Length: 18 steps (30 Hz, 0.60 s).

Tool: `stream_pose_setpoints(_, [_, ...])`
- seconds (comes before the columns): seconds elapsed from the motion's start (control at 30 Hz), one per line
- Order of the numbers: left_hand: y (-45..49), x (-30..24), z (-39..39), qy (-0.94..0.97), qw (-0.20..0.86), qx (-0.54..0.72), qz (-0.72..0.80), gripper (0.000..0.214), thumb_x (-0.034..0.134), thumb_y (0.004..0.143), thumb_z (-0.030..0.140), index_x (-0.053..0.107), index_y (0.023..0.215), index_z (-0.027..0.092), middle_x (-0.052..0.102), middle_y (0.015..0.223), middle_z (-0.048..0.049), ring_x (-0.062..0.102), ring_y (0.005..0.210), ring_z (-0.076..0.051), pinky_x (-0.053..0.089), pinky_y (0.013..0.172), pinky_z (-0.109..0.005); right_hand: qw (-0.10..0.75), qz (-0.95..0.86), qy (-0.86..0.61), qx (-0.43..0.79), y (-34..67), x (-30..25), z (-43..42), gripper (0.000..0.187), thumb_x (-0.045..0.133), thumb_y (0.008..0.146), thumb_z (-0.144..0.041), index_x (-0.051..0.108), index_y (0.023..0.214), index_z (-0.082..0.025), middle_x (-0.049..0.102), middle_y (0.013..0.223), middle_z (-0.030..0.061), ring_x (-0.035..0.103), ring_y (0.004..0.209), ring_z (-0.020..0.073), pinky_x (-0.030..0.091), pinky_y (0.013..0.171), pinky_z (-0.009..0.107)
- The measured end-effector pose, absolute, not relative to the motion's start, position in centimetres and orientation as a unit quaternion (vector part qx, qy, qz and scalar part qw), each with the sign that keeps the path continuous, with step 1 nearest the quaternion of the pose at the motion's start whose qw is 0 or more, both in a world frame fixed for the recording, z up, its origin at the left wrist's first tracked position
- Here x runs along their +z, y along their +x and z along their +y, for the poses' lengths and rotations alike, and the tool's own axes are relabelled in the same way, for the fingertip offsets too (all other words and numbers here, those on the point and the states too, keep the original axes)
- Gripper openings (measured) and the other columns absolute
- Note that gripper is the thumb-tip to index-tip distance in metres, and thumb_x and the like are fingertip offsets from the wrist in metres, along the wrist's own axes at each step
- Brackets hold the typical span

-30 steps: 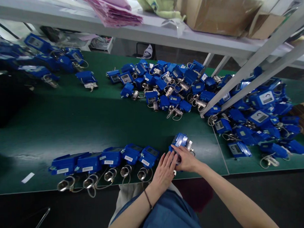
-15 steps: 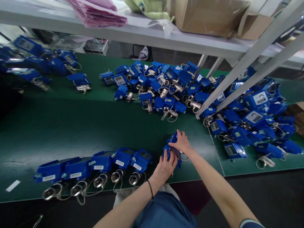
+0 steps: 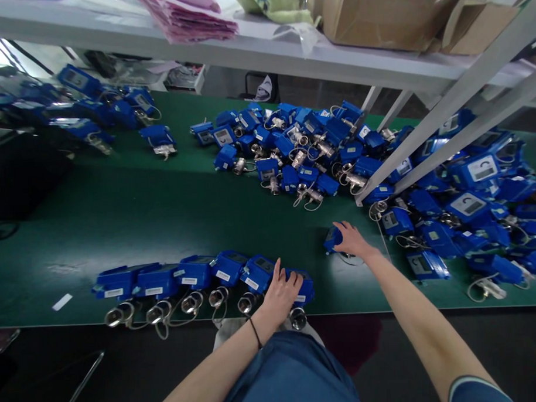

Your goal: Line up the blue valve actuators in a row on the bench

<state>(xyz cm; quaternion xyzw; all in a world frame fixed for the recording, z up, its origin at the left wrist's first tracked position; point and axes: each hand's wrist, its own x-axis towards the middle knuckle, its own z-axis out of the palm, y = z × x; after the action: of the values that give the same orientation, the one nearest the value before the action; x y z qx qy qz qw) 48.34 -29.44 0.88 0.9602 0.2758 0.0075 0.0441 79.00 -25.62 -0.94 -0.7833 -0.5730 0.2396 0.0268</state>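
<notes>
A row of blue meters with metal pipe fittings and looped wires runs along the near edge of the table, each with a white label strip on its front; one is the blue meter [image 3: 195, 271] in mid-row. At the row's right end, my left hand [image 3: 280, 291] grips a blue meter [image 3: 305, 289] from above, its fingers over the top. Farther right, my right hand [image 3: 352, 240] is closed around another blue meter [image 3: 331, 240] resting on the green surface. My palm and fingers hide part of it.
A large pile of blue meters [image 3: 288, 144] lies at the back, continuing right past white shelf posts [image 3: 406, 143]. More meters [image 3: 124, 112] are at the back left. Overhead, a shelf [image 3: 263, 60] carries pink sheets and a cardboard box [image 3: 384, 15]. A white strip [image 3: 62, 302] lies near left.
The two meters that were close together are now apart. My left hand has brought one to the end of the row; my right hand has the other farther right. The view has shifted.
</notes>
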Motion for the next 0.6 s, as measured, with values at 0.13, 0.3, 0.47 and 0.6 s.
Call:
stream_pose_setpoints(0.13, [48.5,0.5,-28.2,0.967,0.034,0.010,0.252,0.028,0.045,0.086,0.013,0.053,0.113,0.015,0.061,0.106,-0.0091,0.044,0.124,-0.026,0.010,0.115,-0.054,0.033,-0.582,-0.781,0.225,79.1,-1.0,-27.3,0.087,0.067,0.065,-0.035,0.029,0.142,-0.022,0.023,0.147,0.0118,0.020,0.135,0.0368,0.026,0.104,0.048])
stream_pose_setpoints(0.3, [47.5,0.3,-27.2,0.959,0.018,0.006,0.281,0.033,0.043,0.082,0.005,0.055,0.112,0.012,0.063,0.100,-0.0100,0.048,0.120,-0.026,0.011,0.114,-0.055,0.133,-0.427,-0.877,0.176,75.6,-1.8,-28.2,0.092,0.059,0.072,-0.054,0.016,0.145,-0.017,0.025,0.141,0.0225,0.034,0.126,0.0435,0.034,0.096,0.054])
stream_pose_setpoints(0.47, [46.1,0.5,-27.7,0.954,0.019,0.011,0.299,0.045,0.044,0.082,0.010,0.049,0.126,0.014,0.052,0.129,-0.0131,0.037,0.131,-0.027,0.018,0.113,-0.054,0.218,-0.344,-0.891,0.202,74.6,-2.2,-28.0,0.091,0.063,0.070,-0.047,0.021,0.145,-0.019,0.036,0.133,0.0243,0.042,0.120,0.0445,0.033,0.095,0.059])
stream_pose_setpoints(0.6, [45.2,0.8,-28.6,0.944,0.037,0.046,0.325,0.047,0.047,0.083,0.021,0.047,0.130,0.015,0.046,0.137,-0.0123,0.031,0.135,-0.028,0.024,0.113,-0.050,0.278,-0.321,-0.876,0.229,78.0,-0.6,-28.6,0.078,0.061,0.070,-0.050,0.037,0.139,-0.023,0.052,0.124,0.0147,0.047,0.118,0.0360,0.035,0.098,0.053])
